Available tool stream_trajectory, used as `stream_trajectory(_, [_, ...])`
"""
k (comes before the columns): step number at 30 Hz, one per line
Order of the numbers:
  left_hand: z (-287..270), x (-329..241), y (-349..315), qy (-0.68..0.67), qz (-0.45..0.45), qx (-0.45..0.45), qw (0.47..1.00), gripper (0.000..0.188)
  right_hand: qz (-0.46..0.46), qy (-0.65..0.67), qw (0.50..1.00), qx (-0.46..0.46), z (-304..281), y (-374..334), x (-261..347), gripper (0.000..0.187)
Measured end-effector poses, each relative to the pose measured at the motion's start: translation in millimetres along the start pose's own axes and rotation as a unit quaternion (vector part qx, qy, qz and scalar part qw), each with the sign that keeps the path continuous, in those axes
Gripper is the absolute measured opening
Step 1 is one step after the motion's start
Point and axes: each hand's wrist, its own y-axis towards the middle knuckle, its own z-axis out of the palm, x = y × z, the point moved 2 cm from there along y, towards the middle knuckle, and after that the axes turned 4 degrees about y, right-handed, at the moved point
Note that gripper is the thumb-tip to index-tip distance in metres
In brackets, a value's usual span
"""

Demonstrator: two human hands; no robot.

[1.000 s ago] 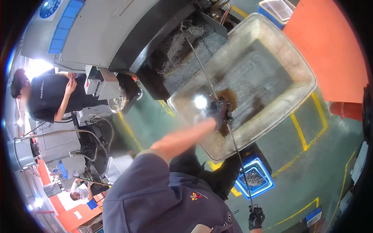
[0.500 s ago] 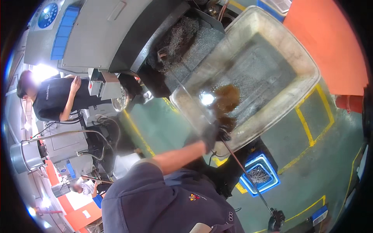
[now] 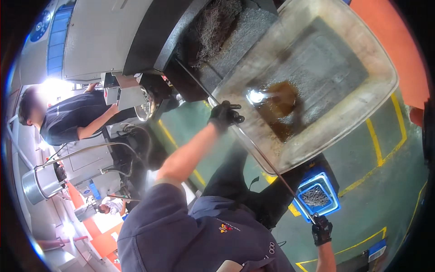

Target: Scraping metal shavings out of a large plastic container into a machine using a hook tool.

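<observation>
Both hands wear black gloves and grip one long, thin metal rod. My left hand closes around its upper part, beside the pale tub's left edge, with a finger or thumb sticking out. Lower right, my right hand closes on the rod's near end, next to a blue bin of small metal pieces. The rod's far end reaches the dark machine trough, where tangled metal shavings lie; its tip is hard to make out. A large pale tub holds brown, shiny liquid.
A grey machine rises at upper left. Another person stands at the left, beside a shiny round metal container. An orange panel borders the tub at upper right. Yellow lines mark the green floor.
My left hand has moved up and left with the rod, which now lies further left against the trough. My right hand has come up a little. The other person's arms have shifted.
</observation>
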Motion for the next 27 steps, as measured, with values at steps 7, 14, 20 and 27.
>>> stream_trajectory(7, [-54, -48, 104, 0.024, 0.013, -0.058, 0.998, 0.034, -0.241, -0.799, 0.546, 0.072, 64, 79, -50, 0.015])
stream_trajectory(14, [-95, -106, 147, 0.069, 0.113, -0.02, 0.991, 0.027, -0.295, -0.822, 0.482, 0.074, 166, 153, -93, 0.02])
stream_trajectory(20, [-83, -149, 171, 0.032, 0.142, 0.041, 0.988, 0.024, -0.347, -0.701, 0.597, 0.178, 314, 243, -178, 0.021])
stream_trajectory(27, [-14, -190, 134, 0.244, 0.205, -0.009, 0.948, 0.032, -0.33, -0.667, 0.602, 0.29, 422, 175, -203, 0.019])
